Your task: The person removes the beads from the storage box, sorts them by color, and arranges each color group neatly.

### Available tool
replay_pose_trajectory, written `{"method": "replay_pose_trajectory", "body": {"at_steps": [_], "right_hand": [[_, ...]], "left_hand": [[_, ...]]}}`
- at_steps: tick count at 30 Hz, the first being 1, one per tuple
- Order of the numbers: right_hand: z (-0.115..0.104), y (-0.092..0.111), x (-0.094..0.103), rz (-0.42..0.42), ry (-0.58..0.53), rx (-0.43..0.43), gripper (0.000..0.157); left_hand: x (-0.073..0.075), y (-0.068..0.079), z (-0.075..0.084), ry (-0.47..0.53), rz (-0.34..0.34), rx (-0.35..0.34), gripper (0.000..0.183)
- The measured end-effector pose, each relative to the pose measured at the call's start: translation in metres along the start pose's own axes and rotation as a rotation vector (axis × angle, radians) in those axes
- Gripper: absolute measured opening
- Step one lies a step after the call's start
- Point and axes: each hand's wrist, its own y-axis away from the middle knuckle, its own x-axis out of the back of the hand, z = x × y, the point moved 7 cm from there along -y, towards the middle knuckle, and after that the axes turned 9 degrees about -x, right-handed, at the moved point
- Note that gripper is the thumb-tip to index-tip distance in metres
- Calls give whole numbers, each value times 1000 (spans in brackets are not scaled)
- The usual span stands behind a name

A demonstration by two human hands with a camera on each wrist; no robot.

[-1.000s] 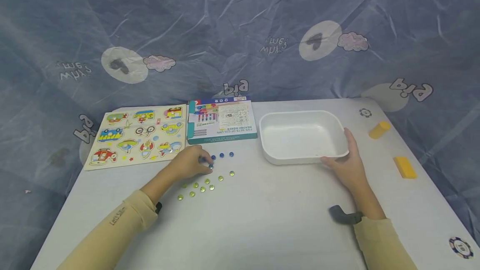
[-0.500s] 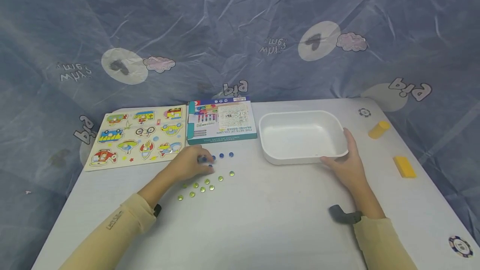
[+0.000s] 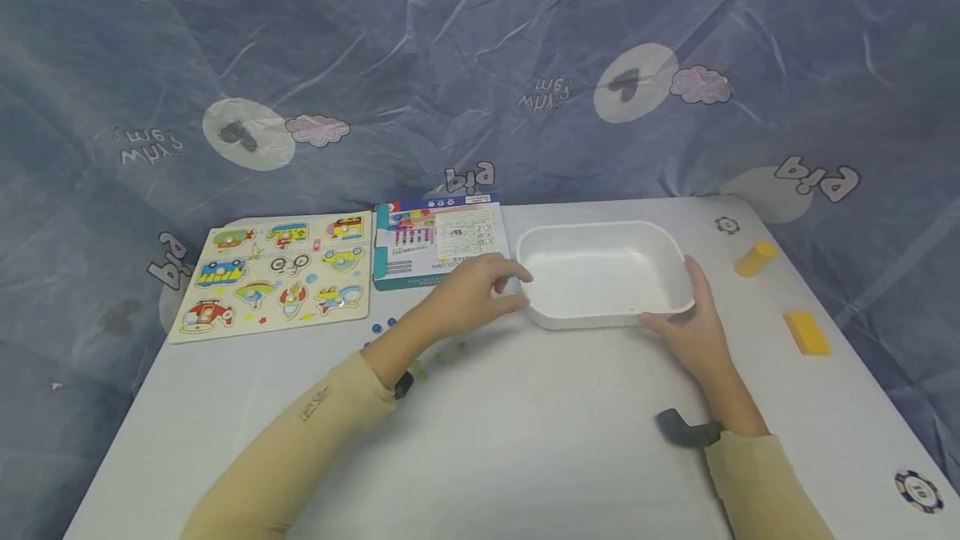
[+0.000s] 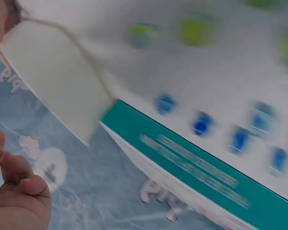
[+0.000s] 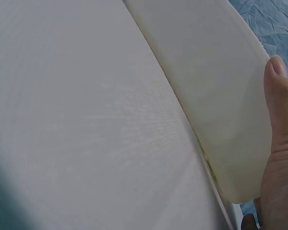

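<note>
A white plastic tray (image 3: 577,322) with rounded corners stands on the table. My right hand (image 3: 693,336) holds its near right corner; in the right wrist view the thumb (image 5: 282,105) lies against the outer wall. At the tray's left rim is my left hand (image 3: 474,297), thumb and fingers apart. The left wrist view shows this hand (image 4: 19,203) with bent fingers and nothing visible between them. Small shiny blue gems (image 4: 201,125) lie by the box edge, and green gems (image 4: 196,29) lie nearer me. In the head view, the left forearm hides several of them.
A peg puzzle board (image 3: 255,332) with vehicle pictures lies at the back left. Beside it is a teal-edged cardboard box (image 3: 405,269), behind the left hand. On the right are a yellow cylinder (image 3: 755,259) and a yellow block (image 3: 807,333). A patterned cloth (image 3: 420,65) hangs behind the table.
My left hand has left the blue gems and moved right to the tray's left rim. Its thumb and fingers were around a blue gem before. My right hand stays on the tray.
</note>
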Motion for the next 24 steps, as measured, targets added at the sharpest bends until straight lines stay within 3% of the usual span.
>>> {"method": "replay_pose_trajectory", "body": {"at_steps": [6, 11, 16, 24], "right_hand": [[1, 0, -1, 7, -1, 7, 114], [0, 0, -1, 2, -1, 13, 113], [0, 2, 0, -19, -17, 9, 112], [0, 1, 0, -30, -18, -7, 112]], "left_hand": [[-33, -57, 31, -11, -69, -89, 33], [-69, -94, 33, 31, -166, -35, 38], [-99, -117, 31, 89, -228, 25, 39], [-124, -138, 30, 138, -251, 83, 31]]}}
